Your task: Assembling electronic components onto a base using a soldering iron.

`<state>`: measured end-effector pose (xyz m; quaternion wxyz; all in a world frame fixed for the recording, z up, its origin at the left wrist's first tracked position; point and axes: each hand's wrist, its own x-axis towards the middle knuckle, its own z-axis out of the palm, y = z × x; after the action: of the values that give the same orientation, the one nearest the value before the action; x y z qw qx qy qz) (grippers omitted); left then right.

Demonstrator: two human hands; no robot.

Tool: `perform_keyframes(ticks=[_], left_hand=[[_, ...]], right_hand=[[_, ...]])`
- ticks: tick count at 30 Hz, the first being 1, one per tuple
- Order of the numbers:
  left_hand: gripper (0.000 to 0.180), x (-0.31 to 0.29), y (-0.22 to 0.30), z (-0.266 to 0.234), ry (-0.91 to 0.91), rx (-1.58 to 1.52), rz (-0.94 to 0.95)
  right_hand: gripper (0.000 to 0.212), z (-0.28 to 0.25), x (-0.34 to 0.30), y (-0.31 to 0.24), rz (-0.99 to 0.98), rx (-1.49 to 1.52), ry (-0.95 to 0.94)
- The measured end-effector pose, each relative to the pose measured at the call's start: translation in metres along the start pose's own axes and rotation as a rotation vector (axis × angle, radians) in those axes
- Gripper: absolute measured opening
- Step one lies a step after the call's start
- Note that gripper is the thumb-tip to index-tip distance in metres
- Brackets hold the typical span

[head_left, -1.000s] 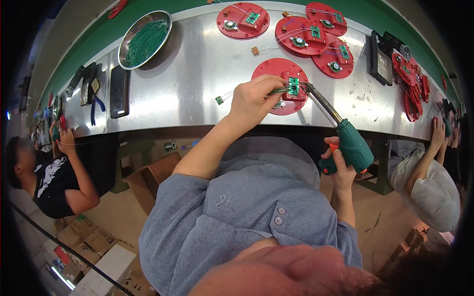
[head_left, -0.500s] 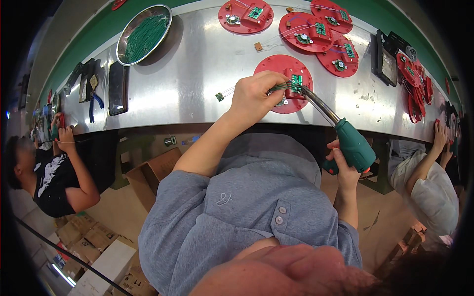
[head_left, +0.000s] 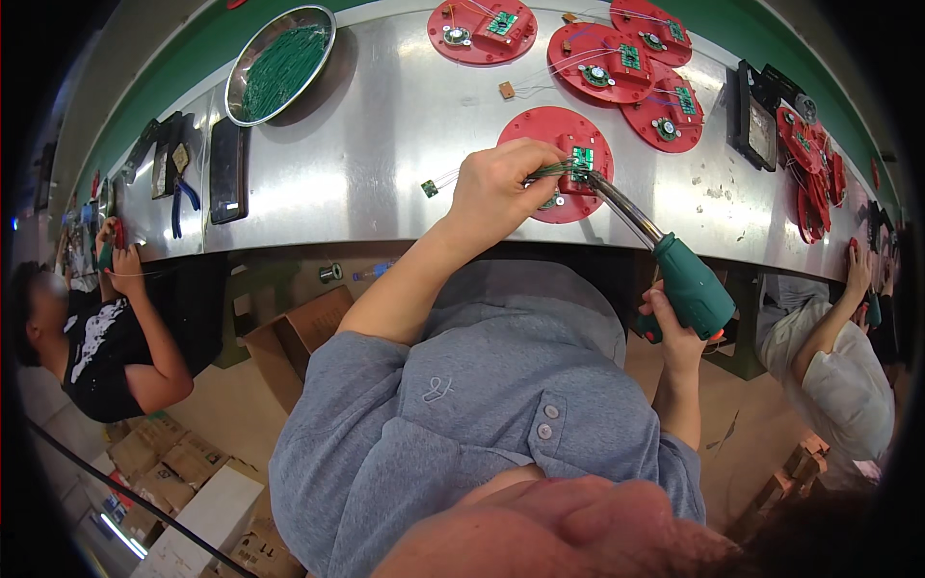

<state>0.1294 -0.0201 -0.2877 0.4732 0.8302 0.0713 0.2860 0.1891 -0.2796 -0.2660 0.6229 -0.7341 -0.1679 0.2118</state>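
Left hand (head_left: 501, 188) pins green board (head_left: 582, 158); right hand (head_left: 672, 328) grips tool (head_left: 674, 270).

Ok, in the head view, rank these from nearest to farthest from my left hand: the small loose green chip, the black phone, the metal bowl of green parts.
1. Small loose green chip, just left of the left hand.
2. Black phone, farther left.
3. Metal bowl of green parts, up and left, at the bench's far edge.
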Motion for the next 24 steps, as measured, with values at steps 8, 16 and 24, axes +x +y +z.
perform_keyframes(ticks=[8, 16, 24], left_hand=[[0.008, 0.002, 0.003, 0.000, -0.023, 0.001, -0.005], [0.009, 0.000, 0.002, -0.001, -0.018, 0.008, -0.008], [0.010, 0.002, 0.003, -0.001, -0.020, 0.008, -0.010]], right_hand=[[0.019, -0.004, -0.001, 0.002, -0.032, -0.070, -0.011], [0.024, -0.002, 0.002, -0.007, -0.062, 0.063, -0.043], [0.022, -0.004, 0.000, -0.007, -0.067, 0.037, -0.008]])
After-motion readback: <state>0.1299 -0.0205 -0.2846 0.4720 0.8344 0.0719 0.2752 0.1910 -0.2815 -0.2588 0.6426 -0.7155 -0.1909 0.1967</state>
